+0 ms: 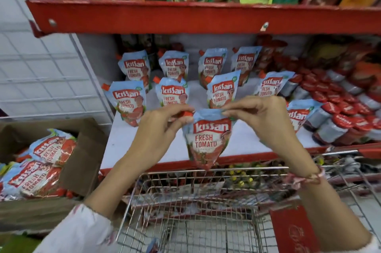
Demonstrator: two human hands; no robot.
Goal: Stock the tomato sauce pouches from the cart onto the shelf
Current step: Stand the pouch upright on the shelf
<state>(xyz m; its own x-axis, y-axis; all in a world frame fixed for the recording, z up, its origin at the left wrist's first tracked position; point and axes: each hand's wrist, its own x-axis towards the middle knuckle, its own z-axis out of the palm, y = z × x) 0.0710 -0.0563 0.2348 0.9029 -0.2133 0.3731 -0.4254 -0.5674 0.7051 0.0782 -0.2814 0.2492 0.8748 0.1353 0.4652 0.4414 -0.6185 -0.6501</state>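
A blue and red tomato sauce pouch hangs upright in front of the white shelf, above the wire cart. My left hand pinches its top left corner at the red cap. My right hand pinches the top right corner. Several more of these pouches stand in rows on the shelf behind. A cardboard box at the left holds several more pouches lying flat.
Jars with red lids lie stacked on the shelf's right side. A red shelf edge overhead carries green and red packets. A white wire grid panel stands at the left. A red card hangs on the cart.
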